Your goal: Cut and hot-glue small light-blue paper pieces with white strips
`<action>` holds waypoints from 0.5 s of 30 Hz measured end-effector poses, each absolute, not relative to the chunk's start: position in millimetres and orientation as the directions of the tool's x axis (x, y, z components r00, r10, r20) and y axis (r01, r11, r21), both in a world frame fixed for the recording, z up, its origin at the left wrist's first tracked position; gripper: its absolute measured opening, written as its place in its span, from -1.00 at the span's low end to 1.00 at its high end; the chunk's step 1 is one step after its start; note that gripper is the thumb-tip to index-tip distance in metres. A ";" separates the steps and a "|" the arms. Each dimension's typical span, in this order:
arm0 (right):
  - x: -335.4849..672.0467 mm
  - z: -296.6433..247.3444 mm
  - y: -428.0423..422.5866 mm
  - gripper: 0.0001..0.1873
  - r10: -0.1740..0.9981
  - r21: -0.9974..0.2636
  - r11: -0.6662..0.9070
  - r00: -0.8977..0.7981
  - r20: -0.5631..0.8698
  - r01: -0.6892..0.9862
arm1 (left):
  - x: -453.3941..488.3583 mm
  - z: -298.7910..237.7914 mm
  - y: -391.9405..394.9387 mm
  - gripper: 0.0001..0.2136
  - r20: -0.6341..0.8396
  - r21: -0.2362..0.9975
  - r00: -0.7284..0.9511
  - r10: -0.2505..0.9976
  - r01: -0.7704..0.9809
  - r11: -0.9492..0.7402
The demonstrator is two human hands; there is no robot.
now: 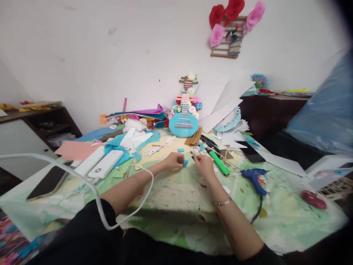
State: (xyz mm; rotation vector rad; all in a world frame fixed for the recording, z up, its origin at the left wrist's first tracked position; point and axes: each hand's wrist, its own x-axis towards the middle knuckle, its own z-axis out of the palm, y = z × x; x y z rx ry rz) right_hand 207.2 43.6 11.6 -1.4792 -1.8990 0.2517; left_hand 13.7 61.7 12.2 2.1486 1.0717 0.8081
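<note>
One white cable [98, 206] across left sleeve [77, 235], green tool [219, 162] beside right hand [204, 166]

Blue piece [185, 163] was small and thin, pinched at the left hand's [175, 161] fingertips, free end sticking out toward the right hand [204, 165]. Slim tool [193, 153] sat in the right fingertips, tip angled forward-left, apart from the blue piece; type too small to tell.

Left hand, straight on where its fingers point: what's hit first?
Likely the right hand, across a narrow gap past the small blue piece at the fingertips of the left hand. Depth is unclear from one view.
</note>
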 end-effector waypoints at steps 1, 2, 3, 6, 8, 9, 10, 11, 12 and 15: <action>205.4 10.4 44.1 -0.79 0.909 -0.585 0.349 -0.111 0.403 0.732 | 14.2 13.0 63.8 -0.92 0.245 0.732 0.496 0.833 0.468 -0.494; 203.5 8.7 44.9 -0.80 0.909 -0.624 0.369 -0.127 0.397 0.689 | 14.7 13.4 65.3 -0.91 0.241 0.737 0.499 0.832 0.463 -0.492; 201.6 6.4 45.8 -0.79 0.910 -0.662 0.383 -0.141 0.389 0.644 | 15.2 13.3 66.1 -0.91 0.241 0.741 0.498 0.833 0.460 -0.490; 196.5 -1.7 49.3 -0.81 0.913 -0.756 0.405 -0.184 0.364 0.514 | 18.0 7.8 64.2 -0.91 0.258 0.762 0.466 0.847 0.440 -0.474; 194.7 -7.3 52.2 -0.84 0.914 -0.801 0.406 -0.209 0.349 0.440 | 20.9 0.4 60.3 -0.92 0.285 0.780 0.416 0.863 0.422 -0.461; 194.3 -9.8 53.7 -0.85 0.914 -0.819 0.403 -0.216 0.342 0.409 | 22.4 -3.9 58.1 -0.93 0.303 0.790 0.383 0.873 0.412 -0.454; 194.3 -12.2 55.2 -0.85 0.916 -0.835 0.397 -0.216 0.337 0.380 | 23.7 -8.1 55.9 -0.93 0.321 0.799 0.345 0.882 0.401 -0.448; 194.5 -14.3 56.6 -0.83 0.919 -0.850 0.389 -0.211 0.332 0.355 | 24.8 -12.0 53.9 -0.91 0.336 0.808 0.310 0.889 0.390 -0.441; 195.0 -16.1 57.8 -0.80 0.922 -0.862 0.381 -0.203 0.329 0.333 | 25.5 -15.3 52.1 -0.89 0.346 0.816 0.279 0.896 0.382 -0.435; 196.4 -19.5 59.6 -0.78 0.929 -0.887 0.364 -0.183 0.323 0.284 | 26.0 -20.5 48.0 -0.86 0.370 0.832 0.203 0.907 0.362 -0.420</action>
